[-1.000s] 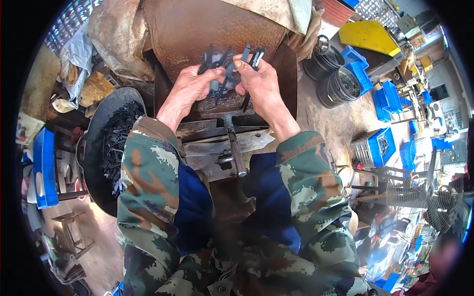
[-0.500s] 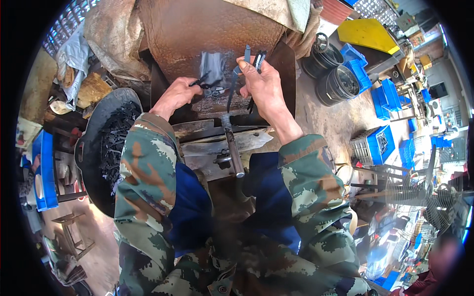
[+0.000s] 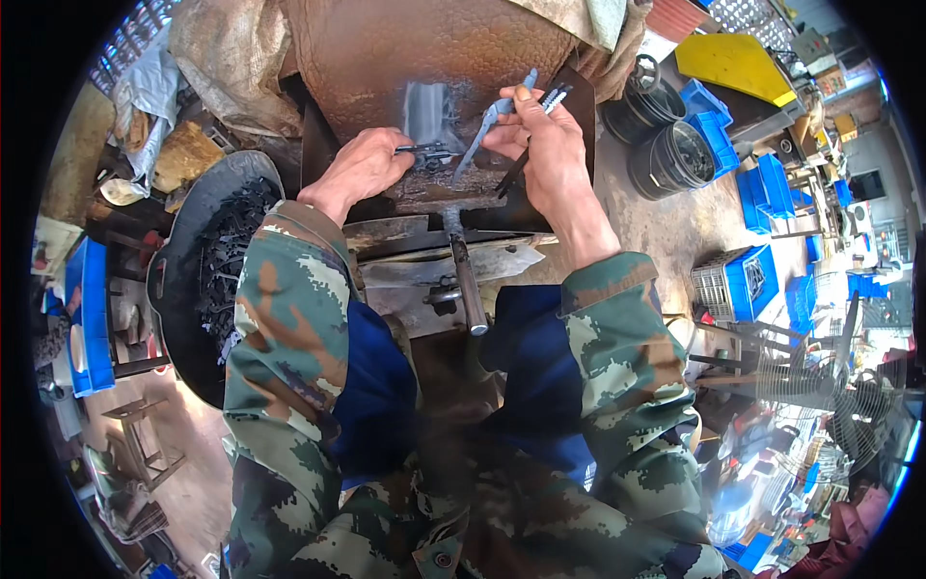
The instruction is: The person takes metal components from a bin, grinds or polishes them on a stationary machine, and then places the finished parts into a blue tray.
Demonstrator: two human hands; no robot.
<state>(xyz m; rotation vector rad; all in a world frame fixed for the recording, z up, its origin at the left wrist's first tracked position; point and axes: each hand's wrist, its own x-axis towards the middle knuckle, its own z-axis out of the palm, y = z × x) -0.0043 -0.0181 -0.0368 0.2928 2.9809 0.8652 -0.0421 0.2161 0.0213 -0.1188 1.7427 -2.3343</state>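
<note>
Slender, curved grey-blue metal-looking piece [image 3: 476, 141] | near the rusty brown ledge [image 3: 424, 205], gripped by our right hand [image 3: 555, 159] | our left hand [image 3: 365, 166], fingers pinching thin black strips [image 3: 424, 150] | we seem to be separating pieces | next calls for steady fingers

Grey piece [image 3: 489, 118] in right grip [image 3: 554, 152]

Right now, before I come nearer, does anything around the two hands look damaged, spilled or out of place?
Mostly the pale strip crossing behind the metal rod: its right end is ragged and pointed, as if torn. The brown cover beyond the left hand and right hand looks stained and creased. No spill is plain.
</note>
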